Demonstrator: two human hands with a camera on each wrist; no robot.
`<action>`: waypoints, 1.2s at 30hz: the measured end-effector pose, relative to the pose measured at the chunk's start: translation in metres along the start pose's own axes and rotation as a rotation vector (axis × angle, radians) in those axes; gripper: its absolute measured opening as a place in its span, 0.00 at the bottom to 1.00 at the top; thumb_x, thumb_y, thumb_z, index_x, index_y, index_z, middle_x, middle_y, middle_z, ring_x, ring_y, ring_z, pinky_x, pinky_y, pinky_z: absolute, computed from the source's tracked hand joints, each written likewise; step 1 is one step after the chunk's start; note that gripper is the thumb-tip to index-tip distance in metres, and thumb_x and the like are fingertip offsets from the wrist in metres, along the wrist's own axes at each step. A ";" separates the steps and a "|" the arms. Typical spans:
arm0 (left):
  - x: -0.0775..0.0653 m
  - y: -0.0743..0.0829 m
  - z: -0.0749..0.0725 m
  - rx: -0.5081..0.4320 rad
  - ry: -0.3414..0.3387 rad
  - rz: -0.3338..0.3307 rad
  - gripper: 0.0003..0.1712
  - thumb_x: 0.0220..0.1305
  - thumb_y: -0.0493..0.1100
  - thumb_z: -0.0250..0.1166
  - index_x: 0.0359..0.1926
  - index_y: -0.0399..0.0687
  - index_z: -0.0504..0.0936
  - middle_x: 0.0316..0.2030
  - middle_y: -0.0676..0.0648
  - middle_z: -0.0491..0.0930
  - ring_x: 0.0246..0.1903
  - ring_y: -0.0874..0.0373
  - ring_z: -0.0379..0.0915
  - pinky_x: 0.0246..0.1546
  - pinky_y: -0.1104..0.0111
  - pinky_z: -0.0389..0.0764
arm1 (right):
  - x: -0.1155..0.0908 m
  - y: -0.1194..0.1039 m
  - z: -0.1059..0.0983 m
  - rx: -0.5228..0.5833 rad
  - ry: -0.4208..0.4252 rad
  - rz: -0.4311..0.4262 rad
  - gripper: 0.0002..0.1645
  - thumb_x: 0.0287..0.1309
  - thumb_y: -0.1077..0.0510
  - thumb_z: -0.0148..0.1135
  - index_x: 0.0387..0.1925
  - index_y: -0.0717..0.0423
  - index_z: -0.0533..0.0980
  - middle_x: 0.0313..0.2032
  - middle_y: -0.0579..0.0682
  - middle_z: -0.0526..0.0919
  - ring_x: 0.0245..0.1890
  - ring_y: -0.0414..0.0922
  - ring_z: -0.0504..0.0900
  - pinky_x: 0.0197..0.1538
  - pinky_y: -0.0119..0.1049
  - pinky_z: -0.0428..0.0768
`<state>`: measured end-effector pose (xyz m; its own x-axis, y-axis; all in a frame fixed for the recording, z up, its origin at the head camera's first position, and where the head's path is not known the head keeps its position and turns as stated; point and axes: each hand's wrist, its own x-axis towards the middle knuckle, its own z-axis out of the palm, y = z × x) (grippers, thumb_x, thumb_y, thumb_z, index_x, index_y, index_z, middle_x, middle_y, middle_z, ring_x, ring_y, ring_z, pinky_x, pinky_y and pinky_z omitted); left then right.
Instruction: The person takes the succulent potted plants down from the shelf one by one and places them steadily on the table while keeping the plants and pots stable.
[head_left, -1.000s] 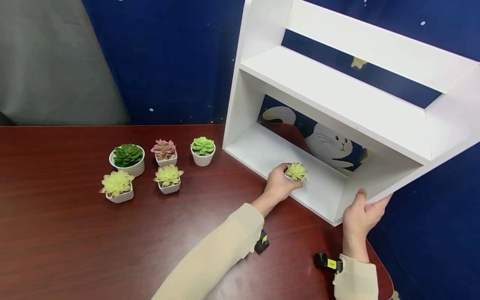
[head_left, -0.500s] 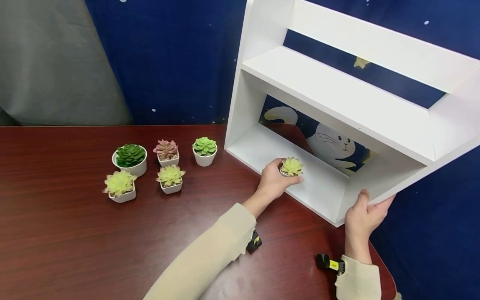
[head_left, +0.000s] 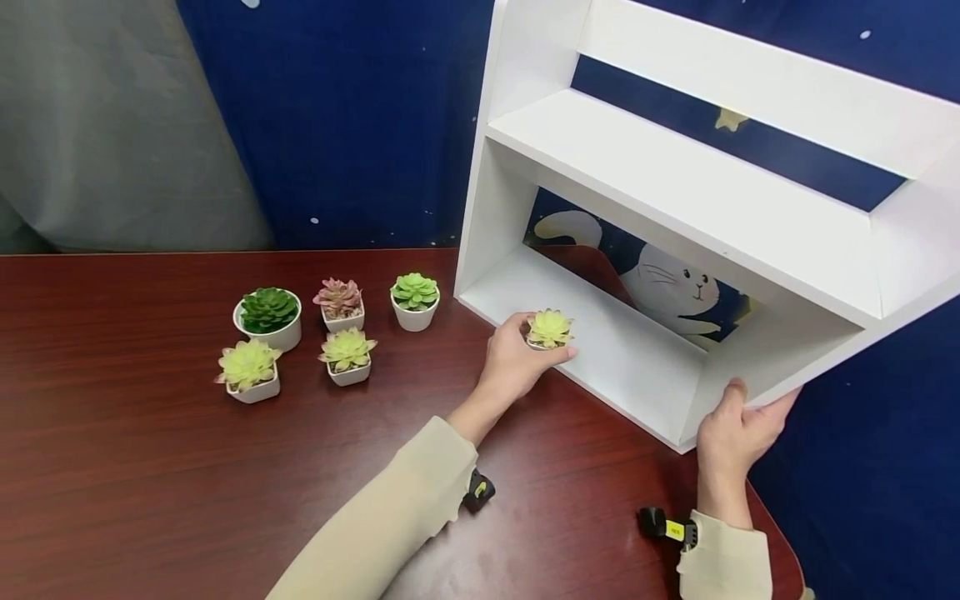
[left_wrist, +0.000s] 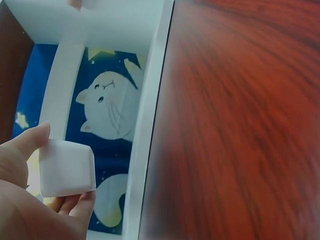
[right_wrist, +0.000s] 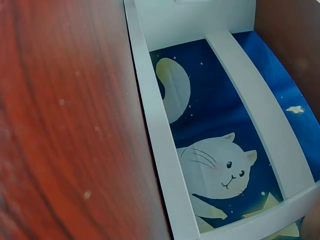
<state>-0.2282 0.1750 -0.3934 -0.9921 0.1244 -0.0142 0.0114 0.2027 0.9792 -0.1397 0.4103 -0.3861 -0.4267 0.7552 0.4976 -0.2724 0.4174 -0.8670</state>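
Observation:
My left hand (head_left: 508, 367) grips a small potted succulent (head_left: 550, 330) with yellow-green leaves, thumb and fingers on opposite sides of the pot. It is over the front edge of the lower compartment of a white shelf (head_left: 682, 200). In the left wrist view the underside of the square white pot (left_wrist: 67, 169) faces the camera, between thumb and fingers. At the shelf's right side panel, my right hand (head_left: 735, 437) holds the lower part, its thumb inside and its fingers on the outer face. Only a blurred bit of the right hand (right_wrist: 311, 220) shows in the right wrist view.
To the left on the dark red table (head_left: 150, 467) stand several potted succulents: a dark green one (head_left: 270, 312), a reddish one (head_left: 339, 300), a bright green one (head_left: 415, 293) and two yellow-green ones, a left one (head_left: 249, 365) and a right one (head_left: 348, 350). A blue cat-print curtain (head_left: 360, 125) hangs behind.
My left hand has moved left along the shelf's front with the succulent in its grip. The right hand stays on the side panel. The head view has shifted slightly.

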 end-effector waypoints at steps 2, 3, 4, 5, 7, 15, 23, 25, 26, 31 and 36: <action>-0.002 0.000 -0.005 0.015 0.018 0.003 0.44 0.45 0.53 0.82 0.63 0.45 0.77 0.54 0.44 0.83 0.53 0.52 0.78 0.58 0.58 0.78 | 0.000 0.000 0.000 -0.002 0.004 -0.002 0.39 0.63 0.67 0.47 0.75 0.45 0.61 0.66 0.51 0.75 0.63 0.43 0.73 0.65 0.32 0.68; -0.002 0.001 -0.008 0.022 0.029 0.006 0.44 0.44 0.53 0.83 0.63 0.45 0.77 0.53 0.44 0.83 0.52 0.52 0.78 0.58 0.58 0.79 | 0.000 -0.001 0.000 0.000 0.003 -0.002 0.39 0.63 0.67 0.47 0.75 0.45 0.61 0.66 0.51 0.75 0.63 0.43 0.73 0.65 0.32 0.68; -0.003 0.000 -0.010 0.030 0.040 0.009 0.44 0.44 0.54 0.83 0.62 0.45 0.78 0.53 0.45 0.83 0.52 0.52 0.78 0.57 0.58 0.79 | 0.000 -0.001 0.000 0.003 0.002 0.001 0.39 0.63 0.67 0.47 0.75 0.45 0.61 0.66 0.51 0.75 0.63 0.43 0.73 0.65 0.32 0.68; -0.004 0.000 -0.013 0.036 0.051 0.013 0.44 0.43 0.54 0.83 0.61 0.45 0.78 0.52 0.45 0.84 0.51 0.52 0.78 0.57 0.58 0.79 | 0.000 -0.001 0.000 0.005 0.001 0.001 0.39 0.63 0.67 0.47 0.75 0.45 0.61 0.66 0.51 0.75 0.63 0.43 0.73 0.65 0.32 0.68; -0.006 -0.001 -0.017 0.052 0.069 0.022 0.43 0.42 0.55 0.83 0.60 0.46 0.79 0.50 0.46 0.84 0.50 0.52 0.78 0.56 0.58 0.80 | 0.000 0.000 0.000 0.012 -0.002 0.001 0.39 0.63 0.67 0.47 0.75 0.45 0.61 0.67 0.51 0.74 0.63 0.43 0.73 0.65 0.32 0.68; -0.014 -0.012 -0.032 0.103 0.119 0.036 0.42 0.40 0.56 0.83 0.57 0.46 0.80 0.49 0.47 0.85 0.50 0.52 0.79 0.54 0.58 0.81 | 0.000 -0.001 0.000 0.017 -0.006 -0.001 0.39 0.64 0.67 0.47 0.75 0.45 0.61 0.67 0.50 0.74 0.64 0.43 0.72 0.65 0.32 0.68; -0.015 -0.020 -0.050 0.151 0.146 0.002 0.42 0.40 0.57 0.84 0.57 0.47 0.80 0.49 0.46 0.85 0.50 0.52 0.79 0.54 0.58 0.81 | -0.004 -0.011 0.002 0.012 0.005 0.005 0.39 0.63 0.67 0.46 0.75 0.45 0.62 0.66 0.51 0.75 0.63 0.43 0.73 0.65 0.32 0.68; -0.014 -0.022 -0.056 0.166 0.156 -0.014 0.43 0.40 0.57 0.84 0.57 0.47 0.79 0.50 0.46 0.85 0.51 0.52 0.79 0.54 0.58 0.80 | -0.005 -0.015 0.003 0.012 0.004 0.007 0.39 0.63 0.67 0.46 0.75 0.46 0.62 0.66 0.51 0.75 0.63 0.43 0.73 0.65 0.31 0.68; -0.014 -0.023 -0.059 0.167 0.160 -0.022 0.43 0.40 0.57 0.84 0.57 0.47 0.79 0.50 0.46 0.85 0.51 0.51 0.79 0.54 0.58 0.80 | -0.006 -0.017 0.003 0.011 0.005 0.008 0.39 0.63 0.67 0.46 0.75 0.46 0.62 0.66 0.51 0.75 0.63 0.42 0.73 0.65 0.31 0.68; -0.014 -0.031 -0.071 0.161 0.185 -0.050 0.42 0.42 0.55 0.83 0.57 0.46 0.76 0.52 0.45 0.83 0.53 0.50 0.79 0.56 0.57 0.79 | -0.003 -0.011 0.001 0.002 0.008 0.012 0.39 0.63 0.67 0.46 0.75 0.45 0.61 0.66 0.49 0.75 0.63 0.42 0.73 0.65 0.31 0.68; -0.015 -0.035 -0.082 0.191 0.207 -0.050 0.43 0.43 0.53 0.82 0.58 0.41 0.74 0.56 0.41 0.81 0.56 0.46 0.77 0.60 0.54 0.77 | 0.001 0.001 -0.001 0.007 -0.005 -0.003 0.39 0.63 0.67 0.47 0.75 0.44 0.62 0.66 0.48 0.75 0.63 0.42 0.73 0.66 0.32 0.68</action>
<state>-0.2239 0.0867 -0.4107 -0.9961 -0.0878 -0.0009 -0.0348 0.3850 0.9223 -0.1390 0.4118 -0.3862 -0.4297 0.7515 0.5005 -0.2800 0.4161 -0.8651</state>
